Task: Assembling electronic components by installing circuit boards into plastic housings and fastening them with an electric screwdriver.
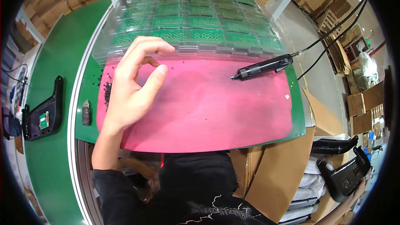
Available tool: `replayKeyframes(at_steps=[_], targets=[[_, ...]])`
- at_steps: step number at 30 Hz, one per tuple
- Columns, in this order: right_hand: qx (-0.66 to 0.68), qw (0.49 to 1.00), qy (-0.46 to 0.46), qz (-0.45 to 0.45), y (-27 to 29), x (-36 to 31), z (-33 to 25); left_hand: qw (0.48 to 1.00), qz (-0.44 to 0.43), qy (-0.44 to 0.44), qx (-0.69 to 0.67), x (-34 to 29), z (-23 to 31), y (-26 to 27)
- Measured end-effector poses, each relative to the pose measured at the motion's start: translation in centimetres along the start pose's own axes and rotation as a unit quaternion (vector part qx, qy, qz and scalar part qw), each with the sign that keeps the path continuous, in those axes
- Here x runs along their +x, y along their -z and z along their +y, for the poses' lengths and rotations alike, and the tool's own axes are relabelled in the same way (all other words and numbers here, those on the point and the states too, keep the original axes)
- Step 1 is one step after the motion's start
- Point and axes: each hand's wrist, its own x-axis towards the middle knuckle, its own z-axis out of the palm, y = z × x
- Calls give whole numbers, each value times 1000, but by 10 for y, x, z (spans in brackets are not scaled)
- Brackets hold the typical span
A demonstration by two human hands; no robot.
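Note:
My left hand [135,83] is raised over the left part of a pink mat [208,112], its fingers curved and the thumb apart from them, with nothing between. Far out to the right, my right hand [358,191] grips the edge of a black plastic shell [345,179] above a cardboard box. Another black shell [337,146] lies at the top of that box. On the mat's right side rests a black electric screwdriver [264,66], bit pointing left, its cable running off to the upper right. Small black screws [107,93] are scattered at the mat's left edge, beside my left wrist.
Stacked clear trays of green circuit boards [187,21] stand behind the mat. A green conveyor belt [54,162] runs along the left, carrying a black shell with a circuit board [44,120]. A dark wrapped object [86,114] stands left of the mat. A cardboard flap [279,175] rises at right.

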Motion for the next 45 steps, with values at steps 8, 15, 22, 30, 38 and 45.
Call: replayKeyframes(at_steps=[8,15,22,30,38,45], targets=[[143,981,-120,56,-68,-5,224,999,-27,-19,-13,3,-13,-8],[543,818,-132,-135,-91,43,55,998,-36,-8,-41,6,-19,-6],[498,572,255,-600,-69,42,-195,970,-165,28,-178,24,-20,-36],[423,485,539,-544,-108,47,-405,948,-248,31,196,5,-77,-26],[500,644,553,-172,-126,16,-637,969,-181,22,166,-7,-105,-31],[346,769,487,-227,-136,3,-767,969,-178,14,170,-8,-105,-25]])
